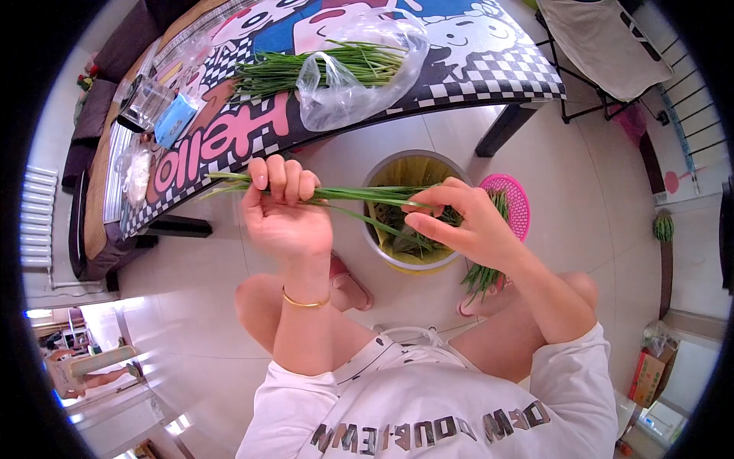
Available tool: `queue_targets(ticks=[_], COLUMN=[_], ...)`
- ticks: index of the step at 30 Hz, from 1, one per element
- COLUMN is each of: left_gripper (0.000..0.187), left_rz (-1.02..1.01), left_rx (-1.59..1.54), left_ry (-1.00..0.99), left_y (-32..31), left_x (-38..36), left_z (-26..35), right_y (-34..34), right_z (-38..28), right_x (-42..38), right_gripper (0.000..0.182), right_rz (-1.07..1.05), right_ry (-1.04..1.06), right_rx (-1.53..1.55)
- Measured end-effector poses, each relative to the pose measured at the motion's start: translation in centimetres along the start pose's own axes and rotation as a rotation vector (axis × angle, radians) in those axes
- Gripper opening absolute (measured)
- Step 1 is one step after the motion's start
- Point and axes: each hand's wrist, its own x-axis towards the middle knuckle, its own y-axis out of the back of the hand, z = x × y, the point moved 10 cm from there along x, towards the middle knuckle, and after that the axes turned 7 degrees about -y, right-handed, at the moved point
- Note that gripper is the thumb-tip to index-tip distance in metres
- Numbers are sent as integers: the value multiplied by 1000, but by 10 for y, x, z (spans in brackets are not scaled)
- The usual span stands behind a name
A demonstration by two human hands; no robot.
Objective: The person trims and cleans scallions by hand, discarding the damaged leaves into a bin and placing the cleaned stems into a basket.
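A small bunch of garlic chives [355, 193] stretches between my hands above the bin. My left hand [283, 203], with a gold bangle at the wrist, has its fingers wrapped round the leafy side. At the other end, my right hand [459, 218] has its thumb and fingers closing on the stalk ends; one stalk droops below the bunch. Under them stands a round bin [370, 229] lined with a yellow bag, with green and brown scraps inside. A pink basket [520, 203] beside it holds more chives [483, 277], partly hidden by my right forearm.
On the table with a cartoon cloth [222, 141] lie more chives [283, 73], partly in a clear plastic bag [329, 107]. A blue tissue pack [176, 121] and a clear container [141, 103] sit at its left. A folding chair [604, 50] stands back right.
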Motion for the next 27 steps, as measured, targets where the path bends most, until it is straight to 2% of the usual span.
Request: queue_targets(ticks=[4, 16, 22, 27], left_gripper=[15, 15, 16, 15], left_rz=[20, -8, -11, 2], left_rx=[24, 125, 173, 170], left_ry=[45, 110, 110, 78], left_y=[2, -6, -8, -8], left_x=[-7, -23, -25, -18], left_z=[-15, -44, -46, -33], right_y=[-5, -18, -19, -10], right_z=[2, -1, 2, 22], right_x=[4, 9, 9, 13], right_gripper=[26, 14, 7, 9], right_rz=[-20, -4, 7, -22], right_ry=[15, 34, 22, -145], right_rx=[61, -16, 67, 78])
